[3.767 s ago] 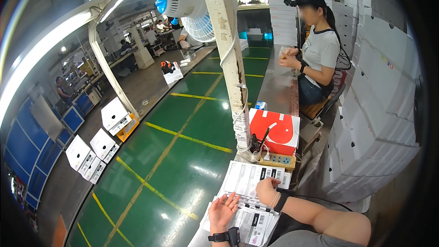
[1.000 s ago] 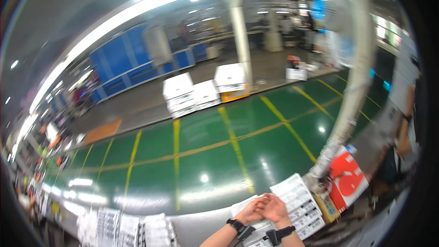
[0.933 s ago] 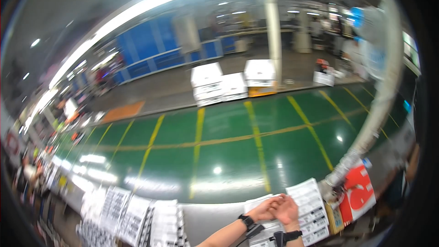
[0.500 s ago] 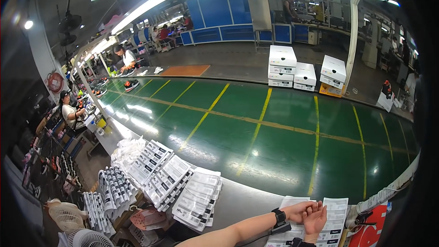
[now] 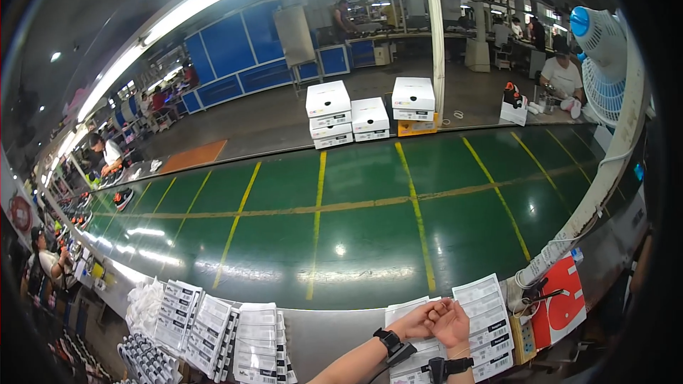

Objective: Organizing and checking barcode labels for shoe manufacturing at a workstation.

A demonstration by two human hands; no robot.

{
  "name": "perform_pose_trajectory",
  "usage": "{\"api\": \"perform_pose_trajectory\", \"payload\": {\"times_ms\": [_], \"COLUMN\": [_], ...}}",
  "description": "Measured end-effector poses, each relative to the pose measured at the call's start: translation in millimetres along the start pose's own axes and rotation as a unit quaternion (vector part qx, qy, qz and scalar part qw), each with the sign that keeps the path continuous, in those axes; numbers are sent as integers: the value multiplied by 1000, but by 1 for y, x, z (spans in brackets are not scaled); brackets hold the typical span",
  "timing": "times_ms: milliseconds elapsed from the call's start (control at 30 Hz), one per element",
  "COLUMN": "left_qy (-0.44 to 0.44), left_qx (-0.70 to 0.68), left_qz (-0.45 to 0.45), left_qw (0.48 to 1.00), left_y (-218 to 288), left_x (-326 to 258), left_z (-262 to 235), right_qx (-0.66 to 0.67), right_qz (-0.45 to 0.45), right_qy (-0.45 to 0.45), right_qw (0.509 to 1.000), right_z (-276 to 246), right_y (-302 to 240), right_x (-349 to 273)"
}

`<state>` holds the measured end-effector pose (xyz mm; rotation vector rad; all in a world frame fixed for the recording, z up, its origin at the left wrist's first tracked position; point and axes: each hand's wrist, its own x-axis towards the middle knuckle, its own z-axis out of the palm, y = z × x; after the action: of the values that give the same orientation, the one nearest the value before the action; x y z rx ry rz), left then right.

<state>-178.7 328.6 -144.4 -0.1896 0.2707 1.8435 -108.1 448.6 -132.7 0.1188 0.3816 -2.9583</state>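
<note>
My left hand (image 5: 415, 321) and my right hand (image 5: 451, 325) meet at the near edge of the belt, low in the picture. The fingers of both are curled in and come together at the tips. Whatever may be pinched between them is too small to make out. Each wrist carries a black strap with a dark device. Under and beside the hands lie white printed label sheets (image 5: 489, 320), marked in rows with black bars and codes. More label sheets (image 5: 257, 338) lie in overlapping stacks on the metal ledge to the left.
A green belt (image 5: 363, 242) with yellow lines runs across. White shoeboxes (image 5: 329, 99) stand on its far side. Crumpled white paper (image 5: 144, 302) lies at left. A white post (image 5: 569, 235), a red-and-white board (image 5: 562, 302) and a fan (image 5: 601, 64) are at right. People sit at far stations.
My view has swung to the right, bringing the fan and another seated person into sight. My hands stay together over the label sheets, with the right hand's fingers now more curled.
</note>
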Motion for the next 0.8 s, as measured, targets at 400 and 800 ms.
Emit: {"api": "perform_pose_trajectory", "payload": {"times_ms": [400, 800], "left_qy": [-4, 21], "left_qx": [21, 0], "left_qz": [-3, -9], "left_qw": [1000, 1000], "left_y": [-1, 1], "left_x": [3, 4], "left_z": [-12, -14], "right_qx": [31, 41], "right_qz": [-1, 6], "right_qy": [-24, -36], "right_qw": [999, 998], "right_z": [0, -1], "right_y": [0, 0], "right_x": [-2, -2]}}
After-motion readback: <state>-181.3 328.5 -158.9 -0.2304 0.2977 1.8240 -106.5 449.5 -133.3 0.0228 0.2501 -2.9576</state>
